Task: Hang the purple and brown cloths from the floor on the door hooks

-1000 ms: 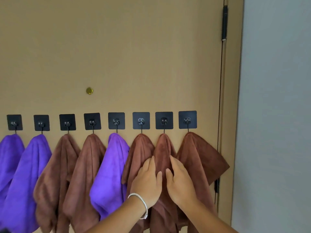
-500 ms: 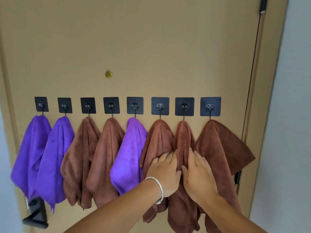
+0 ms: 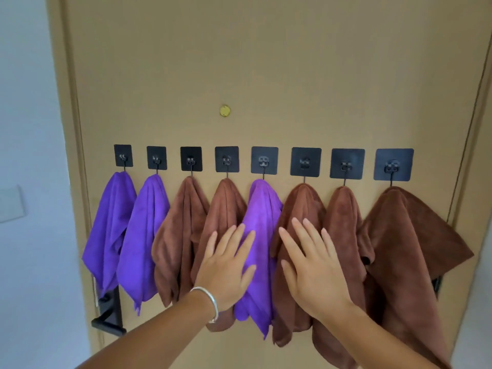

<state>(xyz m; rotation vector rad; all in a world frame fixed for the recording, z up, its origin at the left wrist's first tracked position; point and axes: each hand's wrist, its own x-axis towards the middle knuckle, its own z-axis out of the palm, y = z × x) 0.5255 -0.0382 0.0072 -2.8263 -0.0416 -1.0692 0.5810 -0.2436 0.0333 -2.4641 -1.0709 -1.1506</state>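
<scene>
Both hands have slid leftward since half a second ago: my left hand [image 3: 226, 270] lies flat on the purple cloth [image 3: 262, 217], my right hand [image 3: 312, 270] flat on a brown cloth [image 3: 300, 206]. Soft, light fabric, I judge; take it near its hook [image 3: 264, 173]

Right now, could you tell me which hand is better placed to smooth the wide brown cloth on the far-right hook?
Probably the right hand. It lies flat on the sixth brown cloth, nearer the wide brown cloth; the left hand rests across the fourth brown cloth and purple cloth.
</scene>
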